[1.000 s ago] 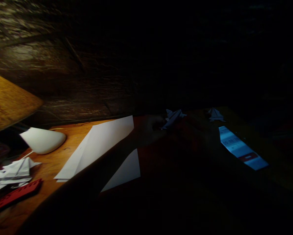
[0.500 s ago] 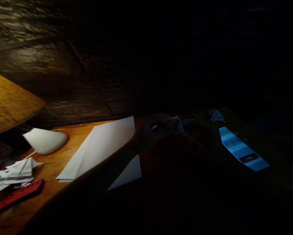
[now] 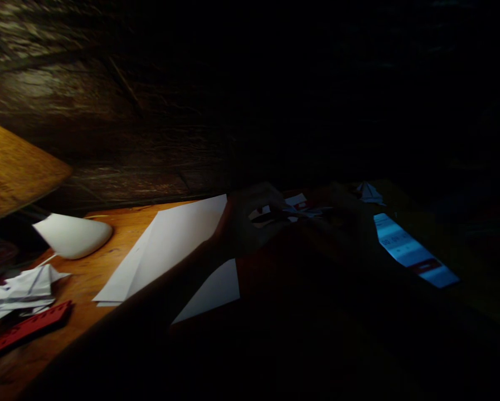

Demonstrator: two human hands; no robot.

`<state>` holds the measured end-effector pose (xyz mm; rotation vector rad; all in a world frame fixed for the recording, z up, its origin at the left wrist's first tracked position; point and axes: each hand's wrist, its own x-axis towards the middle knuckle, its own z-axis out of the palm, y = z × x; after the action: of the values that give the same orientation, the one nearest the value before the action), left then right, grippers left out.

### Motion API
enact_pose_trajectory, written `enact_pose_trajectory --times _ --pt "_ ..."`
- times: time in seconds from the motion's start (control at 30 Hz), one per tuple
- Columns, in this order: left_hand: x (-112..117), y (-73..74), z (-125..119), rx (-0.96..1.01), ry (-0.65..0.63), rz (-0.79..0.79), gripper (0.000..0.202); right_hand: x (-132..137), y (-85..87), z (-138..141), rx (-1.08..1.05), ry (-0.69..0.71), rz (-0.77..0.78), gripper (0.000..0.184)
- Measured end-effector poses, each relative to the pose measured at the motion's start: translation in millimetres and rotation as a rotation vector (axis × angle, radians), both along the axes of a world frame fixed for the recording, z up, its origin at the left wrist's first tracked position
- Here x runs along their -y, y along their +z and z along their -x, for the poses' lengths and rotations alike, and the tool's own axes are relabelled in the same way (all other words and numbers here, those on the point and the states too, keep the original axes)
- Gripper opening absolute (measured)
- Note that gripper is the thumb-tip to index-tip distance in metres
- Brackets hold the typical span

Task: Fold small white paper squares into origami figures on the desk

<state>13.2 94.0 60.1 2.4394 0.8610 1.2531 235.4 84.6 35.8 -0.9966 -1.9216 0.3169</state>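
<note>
The small folded white paper piece (image 3: 296,207) sat just above the far middle of the orange wooden table (image 3: 120,234), between our two hands. Our left hand (image 3: 250,223) had its fingers curled onto the piece's near end, pinching it. Our right hand (image 3: 350,214) sat in deep shadow at the other end; we could not tell whether it gripped. Just beside the left hand lay a large creased white sheet (image 3: 178,239); a lit phone (image 3: 414,253) lay to the right. Caution: in such poor light, we judged that a crease could land misaligned, or a thin flap could tear under the pinch.
</note>
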Motion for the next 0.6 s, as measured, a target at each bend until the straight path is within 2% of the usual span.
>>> enact_pose_trajectory --times 0.1,0.23,0.3,0.37,0.43,0.5,0.6 --pt "16.6 -9.1 11.4 -0.088 -0.069 -0.063 0.008 13.8 -2.5 -3.8 0.133 0.106 0.044 0.025" --pt "56.7 -33.4 21.0 -0.323 -0.142 -0.119 0.01 49.3 -13.8 -13.3 0.286 0.249 0.09 0.027" --pt "77.2 -44.4 21.9 -0.407 -0.209 -0.07 0.012 66.9 -21.7 -19.0 0.344 0.303 0.095 0.026" --pt "93.9 -51.2 22.0 -0.449 -0.229 -0.002 0.014 80.5 -29.3 -24.4 0.397 0.346 0.091 0.017" --pt "106.2 -53.0 22.3 -0.511 -0.239 0.073 0.019 89.8 -35.2 -29.6 0.441 0.376 0.078 0.014" --pt "114.6 -50.7 22.5 -0.561 -0.227 0.135 0.026 96.1 -38.4 -34.6 0.473 0.399 0.057 0.019" --pt "122.3 -44.6 20.2 -0.594 -0.187 0.119 0.028 102.5 -38.2 -40.9 0.513 0.427 0.026 0.025"
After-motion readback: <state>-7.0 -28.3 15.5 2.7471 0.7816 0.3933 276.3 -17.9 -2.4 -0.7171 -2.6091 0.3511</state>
